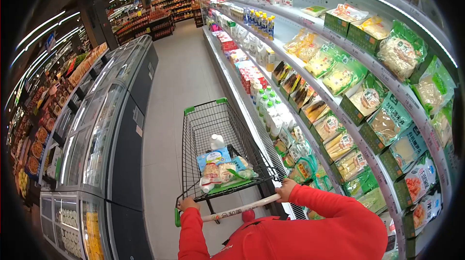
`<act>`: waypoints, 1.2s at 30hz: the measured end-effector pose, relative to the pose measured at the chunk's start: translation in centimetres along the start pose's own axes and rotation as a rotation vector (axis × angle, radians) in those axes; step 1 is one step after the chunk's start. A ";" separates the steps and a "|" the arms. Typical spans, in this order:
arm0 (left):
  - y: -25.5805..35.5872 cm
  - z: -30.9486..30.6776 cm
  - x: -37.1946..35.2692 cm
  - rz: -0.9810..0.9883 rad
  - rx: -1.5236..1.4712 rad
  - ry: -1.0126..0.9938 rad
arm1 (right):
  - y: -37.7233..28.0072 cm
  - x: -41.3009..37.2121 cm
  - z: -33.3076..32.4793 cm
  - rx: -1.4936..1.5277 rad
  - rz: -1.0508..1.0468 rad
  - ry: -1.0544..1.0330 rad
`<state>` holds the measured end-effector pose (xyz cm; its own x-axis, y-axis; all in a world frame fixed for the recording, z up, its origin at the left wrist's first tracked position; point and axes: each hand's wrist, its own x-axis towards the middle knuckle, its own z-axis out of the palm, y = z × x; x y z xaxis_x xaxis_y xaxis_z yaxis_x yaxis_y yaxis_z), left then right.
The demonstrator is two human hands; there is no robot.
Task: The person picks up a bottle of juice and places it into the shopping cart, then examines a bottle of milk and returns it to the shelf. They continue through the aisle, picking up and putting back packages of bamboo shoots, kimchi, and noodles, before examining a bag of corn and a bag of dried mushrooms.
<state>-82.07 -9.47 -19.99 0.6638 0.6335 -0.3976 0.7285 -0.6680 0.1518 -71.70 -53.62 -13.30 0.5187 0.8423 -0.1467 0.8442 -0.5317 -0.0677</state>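
A black wire shopping cart (193, 139) with green corners stands in front of me, its white handle bar (242, 209) crossing near my body. My left hand (188, 204) is closed round the bar's left end, beside the green end piece. The right hand (286, 189) grips the other end, close to the shelves. Inside the cart lie bagged foods (224, 171), a blue and white package (213, 157) and a white bottle (217, 141). Red sleeves cover both arms.
Refrigerated shelves (334, 100) with packaged foods and bottles run along the right, close to the cart. Glass-topped freezers (97, 129) line the left. A grey tiled aisle (177, 61) leads forward to stocked shelves (172, 5).
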 end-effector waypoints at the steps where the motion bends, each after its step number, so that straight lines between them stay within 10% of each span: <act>1: 0.6 -1.0 0.2 0.008 0.007 0.004 | 0.4 0.4 -0.9 -0.001 0.002 -0.007; 36: 10.9 -5.6 19.2 0.104 0.022 0.079 | 12.6 14.7 -2.0 0.058 0.122 0.420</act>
<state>-60.44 -2.37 -20.96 0.7471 0.5888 -0.3086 0.6521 -0.7392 0.1683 -53.12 -47.73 -14.36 0.6338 0.7298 0.2563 0.7709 -0.6232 -0.1315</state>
